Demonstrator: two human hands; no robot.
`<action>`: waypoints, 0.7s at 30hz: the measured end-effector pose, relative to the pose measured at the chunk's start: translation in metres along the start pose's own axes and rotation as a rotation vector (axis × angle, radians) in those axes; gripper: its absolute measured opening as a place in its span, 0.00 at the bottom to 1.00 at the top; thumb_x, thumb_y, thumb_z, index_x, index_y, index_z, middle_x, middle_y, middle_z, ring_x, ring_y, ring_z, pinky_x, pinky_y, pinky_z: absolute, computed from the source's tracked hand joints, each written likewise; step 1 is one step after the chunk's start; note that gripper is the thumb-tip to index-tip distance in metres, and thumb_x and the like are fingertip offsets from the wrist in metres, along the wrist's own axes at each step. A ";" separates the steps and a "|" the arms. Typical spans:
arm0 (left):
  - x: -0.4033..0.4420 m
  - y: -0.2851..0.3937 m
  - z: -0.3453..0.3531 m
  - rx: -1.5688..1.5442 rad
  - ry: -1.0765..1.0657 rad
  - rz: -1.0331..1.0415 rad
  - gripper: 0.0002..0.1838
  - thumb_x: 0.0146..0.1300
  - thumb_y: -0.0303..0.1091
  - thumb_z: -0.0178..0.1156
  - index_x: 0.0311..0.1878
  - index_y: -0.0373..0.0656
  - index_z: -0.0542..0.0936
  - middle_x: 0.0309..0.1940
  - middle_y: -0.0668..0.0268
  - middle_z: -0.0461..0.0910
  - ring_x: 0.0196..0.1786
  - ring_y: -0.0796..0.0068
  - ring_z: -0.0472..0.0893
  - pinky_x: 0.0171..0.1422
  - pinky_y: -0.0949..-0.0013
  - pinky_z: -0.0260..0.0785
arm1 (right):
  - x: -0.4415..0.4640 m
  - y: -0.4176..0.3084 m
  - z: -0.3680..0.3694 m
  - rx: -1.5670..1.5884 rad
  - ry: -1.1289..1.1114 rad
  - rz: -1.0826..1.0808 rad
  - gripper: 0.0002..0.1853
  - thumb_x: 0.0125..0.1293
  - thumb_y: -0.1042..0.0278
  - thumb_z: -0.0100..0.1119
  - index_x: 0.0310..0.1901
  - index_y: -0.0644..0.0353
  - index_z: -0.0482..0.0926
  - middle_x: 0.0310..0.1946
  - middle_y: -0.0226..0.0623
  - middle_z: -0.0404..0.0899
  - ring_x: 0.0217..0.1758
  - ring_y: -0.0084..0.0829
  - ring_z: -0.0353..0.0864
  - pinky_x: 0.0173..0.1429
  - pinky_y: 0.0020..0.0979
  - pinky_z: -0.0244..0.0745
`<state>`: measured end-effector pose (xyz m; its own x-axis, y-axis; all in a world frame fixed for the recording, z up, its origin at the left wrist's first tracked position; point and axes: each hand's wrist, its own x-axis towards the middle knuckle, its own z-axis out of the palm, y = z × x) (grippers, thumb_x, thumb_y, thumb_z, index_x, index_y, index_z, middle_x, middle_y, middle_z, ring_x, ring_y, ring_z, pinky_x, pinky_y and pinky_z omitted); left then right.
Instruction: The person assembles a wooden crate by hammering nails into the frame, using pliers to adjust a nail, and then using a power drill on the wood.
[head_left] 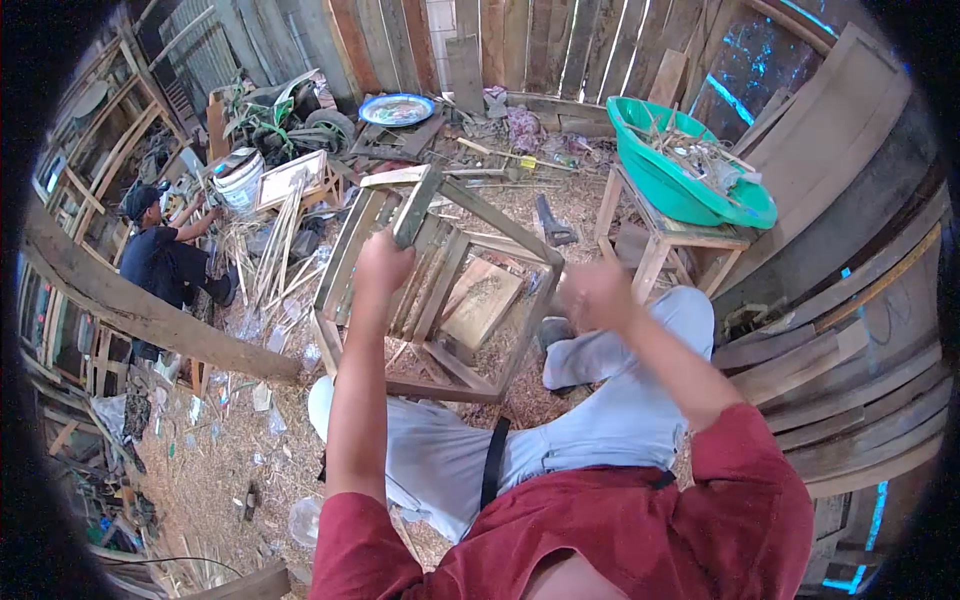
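Note:
A wooden frame of joined bars (pixel 500 222), like a stool or small chair frame, leans tilted in front of my lap. My left hand (pixel 385 265) is closed round one of its upper bars at the left. My right hand (pixel 597 297) is beside the frame's right corner, smeared by motion. Its fingers do not show clearly, and I cannot tell whether it holds anything. Through the frame I see a flat wooden board (pixel 483 303) on the shavings-covered ground. Just beyond the frame lies a dark, angled object (pixel 553 222) whose kind I cannot make out.
A green basin (pixel 690 205) of wood scraps rests on a wooden stool (pixel 652 255) at right. Another person (pixel 160 250) crouches at left, beyond a slanted timber post (pixel 150 310). A white bucket (pixel 238 182), thin wood strips (pixel 285 245) and a round tray (pixel 396 109) lie further back.

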<state>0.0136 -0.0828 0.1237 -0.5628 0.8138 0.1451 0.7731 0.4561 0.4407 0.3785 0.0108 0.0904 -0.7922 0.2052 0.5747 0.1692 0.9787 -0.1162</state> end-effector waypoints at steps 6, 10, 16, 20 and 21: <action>-0.006 0.015 0.018 -0.043 -0.008 0.006 0.20 0.55 0.41 0.65 0.44 0.34 0.82 0.42 0.42 0.84 0.47 0.39 0.83 0.54 0.45 0.77 | 0.000 -0.020 -0.015 -0.047 -0.050 0.175 0.14 0.55 0.52 0.69 0.34 0.51 0.79 0.23 0.38 0.76 0.27 0.44 0.81 0.30 0.44 0.75; -0.011 0.008 0.013 -0.021 0.076 0.029 0.19 0.55 0.41 0.66 0.39 0.32 0.83 0.39 0.40 0.84 0.46 0.39 0.84 0.54 0.46 0.77 | -0.012 -0.056 -0.017 0.041 -0.080 -0.016 0.15 0.55 0.50 0.68 0.29 0.51 0.77 0.20 0.37 0.73 0.25 0.43 0.79 0.28 0.44 0.72; -0.017 -0.017 0.008 -0.102 0.017 0.029 0.19 0.56 0.41 0.66 0.39 0.31 0.84 0.37 0.38 0.83 0.44 0.38 0.84 0.52 0.44 0.77 | 0.007 0.083 -0.021 0.033 0.440 0.885 0.14 0.69 0.56 0.59 0.39 0.58 0.84 0.25 0.45 0.79 0.32 0.53 0.81 0.36 0.48 0.74; -0.032 -0.017 -0.005 -0.048 0.084 -0.003 0.18 0.55 0.41 0.69 0.37 0.32 0.84 0.36 0.39 0.83 0.43 0.38 0.84 0.50 0.45 0.77 | -0.015 0.036 -0.047 0.050 0.348 0.647 0.15 0.67 0.55 0.64 0.36 0.61 0.82 0.24 0.48 0.79 0.31 0.52 0.81 0.36 0.47 0.73; -0.027 -0.019 -0.003 -0.062 0.085 0.016 0.18 0.55 0.41 0.69 0.37 0.32 0.83 0.35 0.40 0.83 0.43 0.39 0.84 0.50 0.45 0.77 | -0.016 0.009 -0.052 0.043 0.195 0.606 0.18 0.65 0.52 0.66 0.34 0.61 0.80 0.23 0.46 0.78 0.30 0.50 0.81 0.35 0.46 0.73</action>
<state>0.0135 -0.1147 0.1145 -0.5754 0.7860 0.2261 0.7640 0.4179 0.4915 0.4234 0.0160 0.1221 -0.4416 0.7215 0.5334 0.5264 0.6897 -0.4972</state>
